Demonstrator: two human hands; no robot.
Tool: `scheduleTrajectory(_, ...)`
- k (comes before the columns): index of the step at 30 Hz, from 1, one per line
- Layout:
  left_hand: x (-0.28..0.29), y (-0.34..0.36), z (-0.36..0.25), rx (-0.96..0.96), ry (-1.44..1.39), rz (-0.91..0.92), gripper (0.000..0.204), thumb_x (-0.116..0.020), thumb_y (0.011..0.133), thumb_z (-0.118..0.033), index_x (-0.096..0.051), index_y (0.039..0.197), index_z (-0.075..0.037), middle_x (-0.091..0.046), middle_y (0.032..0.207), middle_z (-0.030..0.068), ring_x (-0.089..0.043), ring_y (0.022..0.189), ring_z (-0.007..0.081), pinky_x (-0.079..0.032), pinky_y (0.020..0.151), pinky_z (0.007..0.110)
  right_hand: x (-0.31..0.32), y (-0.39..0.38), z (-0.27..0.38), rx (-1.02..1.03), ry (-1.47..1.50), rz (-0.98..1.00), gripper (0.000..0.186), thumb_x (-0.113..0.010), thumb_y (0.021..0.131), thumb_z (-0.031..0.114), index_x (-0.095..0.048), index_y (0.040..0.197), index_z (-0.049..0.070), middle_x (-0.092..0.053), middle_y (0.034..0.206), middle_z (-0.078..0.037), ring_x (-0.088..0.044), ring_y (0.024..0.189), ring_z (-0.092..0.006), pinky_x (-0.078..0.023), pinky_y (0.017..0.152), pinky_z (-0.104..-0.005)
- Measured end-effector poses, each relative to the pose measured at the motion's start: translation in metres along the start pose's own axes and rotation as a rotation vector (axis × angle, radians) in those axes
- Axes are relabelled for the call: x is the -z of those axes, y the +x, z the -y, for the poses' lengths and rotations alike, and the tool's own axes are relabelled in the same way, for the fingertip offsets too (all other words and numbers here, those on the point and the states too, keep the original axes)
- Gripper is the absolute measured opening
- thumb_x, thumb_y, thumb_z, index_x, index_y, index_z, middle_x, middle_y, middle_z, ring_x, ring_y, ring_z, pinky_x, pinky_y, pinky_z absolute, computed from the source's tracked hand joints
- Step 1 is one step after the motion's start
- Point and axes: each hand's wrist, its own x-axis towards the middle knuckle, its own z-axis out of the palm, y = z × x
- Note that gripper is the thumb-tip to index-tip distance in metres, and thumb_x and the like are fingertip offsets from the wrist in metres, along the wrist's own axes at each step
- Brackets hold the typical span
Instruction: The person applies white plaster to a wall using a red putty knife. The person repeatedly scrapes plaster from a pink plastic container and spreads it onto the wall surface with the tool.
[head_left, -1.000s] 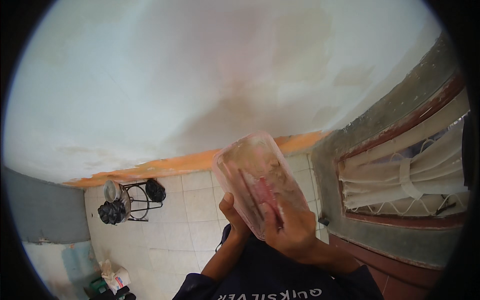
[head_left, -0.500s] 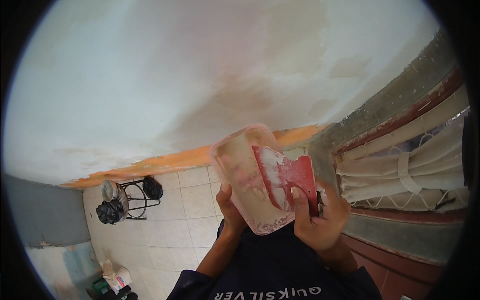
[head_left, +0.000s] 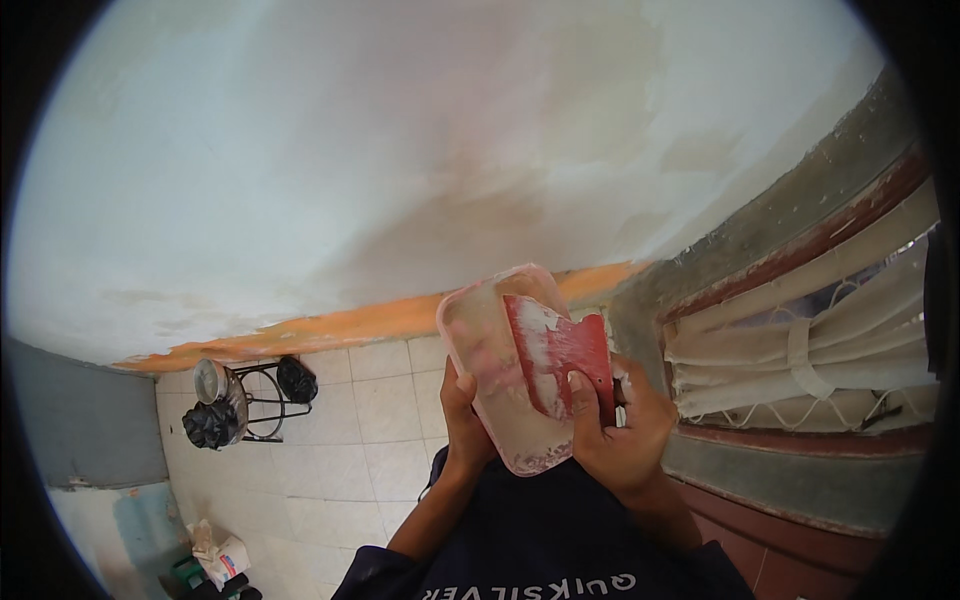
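My left hand [head_left: 466, 420] grips a shallow pink-rimmed plastic tub [head_left: 538, 448] by its left side, with the thumb on the rim and the fingers hidden underneath. Pale smears line the inside of the tub. Pinched in my right hand [head_left: 632, 425] is a red putty scraper [head_left: 588, 350], thumb on its upper face. White filler coats the scraper's left part, which lies over the tub's opening. Whether its edge touches the tub bottom I cannot tell.
Ahead rises a white wall [head_left: 300, 180] with damp-looking patches and an orange strip [head_left: 390, 318] along its foot. On the tiled floor at left stands a black metal stool [head_left: 262, 400] with a bucket [head_left: 210, 380] and black bags. A curtained window [head_left: 760, 365] is at right.
The scraper and my right hand have shifted slightly left over the tub. The tub's far end has moved a little right and nearer. Both grips stay the same.
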Motion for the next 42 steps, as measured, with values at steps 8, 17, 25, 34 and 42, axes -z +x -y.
scheduleTrajectory(8, -0.004, 0.0, 0.005, 0.0, 0.065, 0.024, 0.076, -0.052, 0.084, -0.052, -0.033, 0.136, 0.0, -0.047, 0.124, 0.0144, -0.051, 0.11, 0.0227, -0.046, 0.092, 0.036, -0.005, -0.01, 0.0, 0.012, -0.045, 0.081, 0.024, -0.07, 0.079, 0.005, -0.061, 0.098, -0.005, -0.062, 0.062, -0.015, -0.062, 0.048, -0.0211, -0.047, 0.046, -0.0295)
scheduleTrajectory(17, -0.026, 0.004, 0.015, 0.04, 0.056, -0.013, 0.076, -0.052, 0.084, -0.051, -0.032, 0.136, 0.0, -0.047, 0.125, 0.0147, -0.05, 0.113, 0.0226, -0.044, 0.095, 0.035, -0.003, -0.011, -0.021, -0.032, 0.052, 0.13, 0.02, -0.069, 0.08, 0.007, -0.061, 0.093, -0.005, -0.063, 0.064, -0.018, -0.064, 0.051, -0.0296, -0.049, 0.047, -0.0344)
scheduleTrajectory(25, -0.038, 0.008, -0.012, 0.014, 0.079, -0.076, 0.079, -0.053, 0.082, -0.053, -0.033, 0.136, 0.001, -0.046, 0.128, 0.0159, -0.05, 0.115, 0.024, -0.043, 0.097, 0.037, -0.004, 0.003, -0.005, -0.181, 0.142, 0.185, 0.016, -0.069, 0.082, 0.008, -0.061, 0.09, -0.004, -0.064, 0.063, -0.014, -0.061, 0.051, -0.0164, -0.046, 0.048, -0.0284)
scheduleTrajectory(34, -0.05, 0.02, -0.041, -0.016, 0.172, -0.096, 0.077, -0.052, 0.083, -0.054, -0.038, 0.131, 0.004, -0.051, 0.119, 0.0137, -0.053, 0.106, 0.0211, -0.045, 0.091, 0.034, -0.006, 0.025, 0.017, -0.215, 0.216, 0.187, 0.013, -0.065, 0.085, 0.004, -0.061, 0.091, -0.007, -0.066, 0.07, -0.009, -0.059, 0.061, -0.0057, -0.046, 0.054, -0.0225)
scheduleTrajectory(42, -0.04, 0.003, -0.016, 0.006, 0.148, -0.063, 0.064, -0.05, 0.086, -0.047, -0.041, 0.126, 0.002, -0.053, 0.114, 0.0126, -0.055, 0.103, 0.0198, -0.047, 0.088, 0.034, 0.019, 0.003, 0.009, -0.387, 0.375, 0.164, 0.019, -0.061, 0.088, 0.0, -0.06, 0.105, -0.009, -0.068, 0.089, -0.009, -0.06, 0.076, -0.0065, -0.048, 0.066, -0.0197)
